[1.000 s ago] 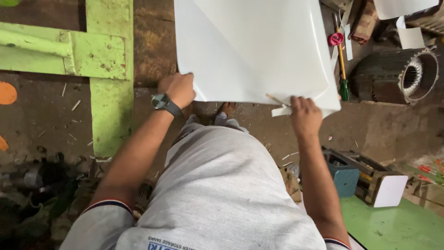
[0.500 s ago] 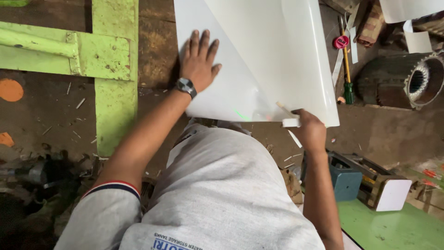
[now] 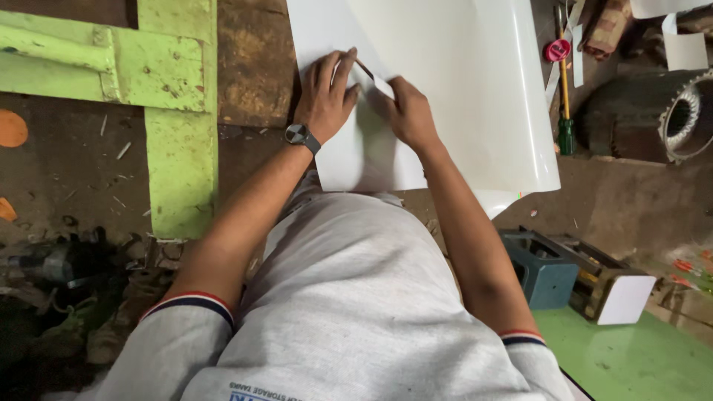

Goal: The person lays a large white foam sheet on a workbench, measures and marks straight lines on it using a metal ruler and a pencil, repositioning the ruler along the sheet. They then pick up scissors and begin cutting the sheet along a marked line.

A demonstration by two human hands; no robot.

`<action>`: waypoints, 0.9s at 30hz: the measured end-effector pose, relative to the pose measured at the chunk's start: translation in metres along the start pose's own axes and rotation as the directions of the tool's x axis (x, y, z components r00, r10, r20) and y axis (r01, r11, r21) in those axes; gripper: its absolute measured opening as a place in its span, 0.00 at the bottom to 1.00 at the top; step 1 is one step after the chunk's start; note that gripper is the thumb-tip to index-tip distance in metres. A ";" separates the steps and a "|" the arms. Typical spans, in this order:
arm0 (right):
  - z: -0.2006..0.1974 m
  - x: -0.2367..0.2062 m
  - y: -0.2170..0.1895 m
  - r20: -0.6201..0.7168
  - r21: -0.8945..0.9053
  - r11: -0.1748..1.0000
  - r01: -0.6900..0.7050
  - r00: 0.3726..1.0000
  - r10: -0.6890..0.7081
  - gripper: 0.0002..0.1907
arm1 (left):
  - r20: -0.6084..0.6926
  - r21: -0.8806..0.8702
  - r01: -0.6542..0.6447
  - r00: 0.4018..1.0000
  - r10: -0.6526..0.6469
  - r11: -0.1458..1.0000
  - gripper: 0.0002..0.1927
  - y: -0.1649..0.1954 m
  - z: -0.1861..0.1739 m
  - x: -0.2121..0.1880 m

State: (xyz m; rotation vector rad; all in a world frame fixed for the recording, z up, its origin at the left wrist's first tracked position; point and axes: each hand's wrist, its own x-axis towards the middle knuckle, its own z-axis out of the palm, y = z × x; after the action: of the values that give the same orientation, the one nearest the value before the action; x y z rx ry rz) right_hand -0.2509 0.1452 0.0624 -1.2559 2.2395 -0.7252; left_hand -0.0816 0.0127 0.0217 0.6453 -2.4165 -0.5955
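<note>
A large white sheet [image 3: 460, 89] lies spread out in front of me, its near right edge curling over. My left hand [image 3: 325, 95], with a wristwatch on the wrist, rests flat on the sheet's left part, fingertips touching a small white strip with a brown edge [image 3: 377, 80]. My right hand [image 3: 410, 113] pinches that strip from the right, just above the sheet. The two hands sit close together.
A light green metal frame [image 3: 178, 111] lies on the dirty floor to the left. To the right of the sheet are a green-handled screwdriver [image 3: 566, 111], a red round cap [image 3: 557, 50] and a motor stator [image 3: 687, 111]. A blue box [image 3: 542, 269] and a green surface [image 3: 631, 360] sit at lower right.
Both hands moved away from the sheet's near edge toward its middle left. The right hand carried the small strip from the lower right corner to the left hand's fingertips.
</note>
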 end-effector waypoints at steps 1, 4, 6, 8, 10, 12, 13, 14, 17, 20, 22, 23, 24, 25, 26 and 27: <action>0.003 0.005 -0.004 -0.020 0.009 0.998 0.057 0.998 -0.057 0.11 | 0.012 -0.007 0.019 1.000 -0.019 1.000 0.36 0.000 0.001 0.000; 0.007 0.014 -0.011 -0.074 0.038 0.985 0.170 0.983 -0.167 0.14 | 0.032 -0.024 0.057 0.998 -0.056 0.998 0.39 0.001 0.005 0.000; 0.009 0.017 -0.012 -0.094 0.086 0.984 0.159 0.984 -0.151 0.17 | 0.041 -0.021 0.060 0.997 -0.060 0.998 0.41 0.001 0.005 0.001; 0.010 0.019 -0.013 -0.164 0.046 0.986 0.162 0.975 -0.152 0.18 | 0.023 -0.018 0.037 0.999 -0.037 0.999 0.39 0.001 0.002 0.001; 0.010 0.021 -0.012 -0.183 0.012 0.990 0.143 0.973 -0.139 0.14 | 0.006 -0.011 -0.002 1.000 0.002 1.000 0.34 0.001 -0.001 0.003; 0.007 0.023 -0.013 -0.144 -0.016 0.995 0.099 0.984 -0.101 0.06 | -0.001 -0.004 -0.051 0.999 0.051 0.999 0.27 0.001 -0.003 0.004; 0.005 0.024 -0.013 -0.147 0.010 0.994 0.113 0.983 -0.110 0.08 | 0.000 -0.017 -0.041 0.999 0.041 0.999 0.23 0.002 -0.004 0.005; 0.003 0.023 -0.014 -0.151 0.036 0.991 0.125 0.981 -0.118 0.11 | 0.003 -0.031 -0.032 0.999 0.032 0.999 0.20 0.002 -0.003 0.005; 0.001 0.019 -0.018 -0.163 0.082 0.988 0.129 0.980 -0.115 0.16 | -0.018 -0.026 -0.023 1.000 0.023 0.999 0.10 0.003 0.000 0.006; 0.003 0.014 -0.024 -0.208 0.035 0.993 0.110 0.973 -0.101 0.17 | -0.026 -0.030 -0.022 0.999 0.021 0.999 0.06 0.003 0.004 0.005; 0.004 0.012 -0.026 -0.226 0.019 0.996 0.086 0.971 -0.080 0.19 | 0.023 -0.048 0.027 0.999 -0.026 0.998 0.05 0.003 0.005 0.004; 0.004 0.013 -0.026 -0.223 0.031 0.997 0.069 0.973 -0.061 0.22 | 0.072 -0.057 0.075 0.995 -0.071 0.996 0.05 0.003 0.005 0.003; 0.003 0.014 -0.026 -0.222 0.043 0.998 0.053 0.974 -0.042 0.24 | 0.120 -0.064 0.122 0.986 -0.114 0.990 0.04 0.004 0.005 0.004; 0.002 0.015 -0.024 -0.207 0.059 0.997 0.040 0.978 -0.027 0.24 | 0.090 -0.028 0.115 0.990 -0.112 0.993 0.05 0.005 0.004 0.004; -0.001 0.017 -0.022 -0.198 0.070 0.997 0.029 0.980 -0.015 0.24 | 0.056 0.004 0.105 0.993 -0.105 0.994 0.06 0.006 0.004 0.005; -0.004 0.018 -0.020 -0.187 0.080 0.997 0.017 0.982 -0.002 0.25 | 0.021 0.035 0.098 0.995 -0.098 0.995 0.08 0.008 0.004 0.006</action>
State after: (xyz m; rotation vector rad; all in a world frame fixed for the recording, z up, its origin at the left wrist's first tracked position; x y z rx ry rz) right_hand -0.2501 0.1217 0.0758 -1.2043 2.3268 -0.9645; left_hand -0.0911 0.0162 0.0253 0.7791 -2.4315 -0.6056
